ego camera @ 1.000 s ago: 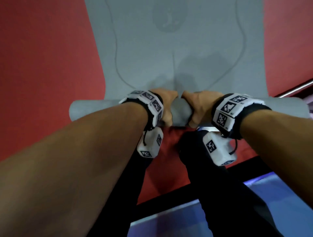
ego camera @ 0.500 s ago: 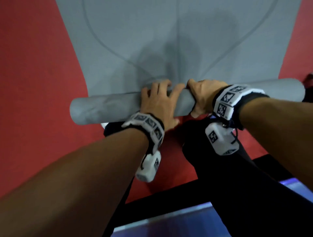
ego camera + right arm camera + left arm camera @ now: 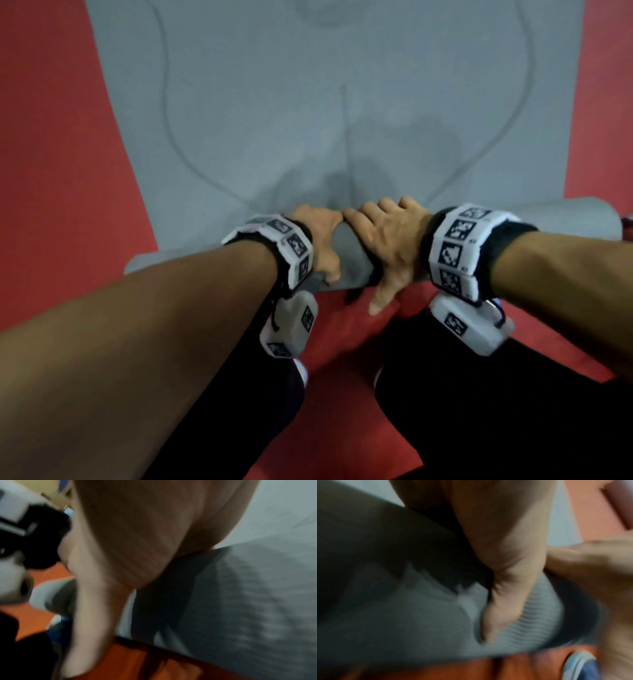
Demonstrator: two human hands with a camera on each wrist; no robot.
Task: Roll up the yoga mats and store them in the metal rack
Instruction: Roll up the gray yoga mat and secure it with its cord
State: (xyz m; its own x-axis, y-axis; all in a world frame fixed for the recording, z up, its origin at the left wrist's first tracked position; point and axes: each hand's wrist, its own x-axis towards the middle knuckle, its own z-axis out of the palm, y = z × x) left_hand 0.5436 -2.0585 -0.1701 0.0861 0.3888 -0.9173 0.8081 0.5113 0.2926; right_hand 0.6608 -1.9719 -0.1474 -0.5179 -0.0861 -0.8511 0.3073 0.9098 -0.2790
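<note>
A grey yoga mat (image 3: 308,120) lies flat on the red floor, and its near end is wound into a roll (image 3: 565,219) lying crosswise in front of me. My left hand (image 3: 318,236) grips the middle of the roll, fingers hooked over the far side and thumb (image 3: 505,588) dug into the ribbed near side (image 3: 436,615). Right beside it my right hand (image 3: 387,240) presses its palm on top of the roll (image 3: 240,601), fingers laid over the far edge. Its thumb (image 3: 92,615) points down past the roll toward the floor. No metal rack is in view.
Red floor (image 3: 51,171) flanks the mat on both sides. My legs in black trousers (image 3: 479,411) stand just behind the roll, with a white shoe tip (image 3: 303,371) showing. The unrolled mat stretches away ahead.
Half a second ago my left hand lay spread on top of the roll; now it hooks over the far side. The right hand has flattened, thumb stretched down. The roll has turned away from me.
</note>
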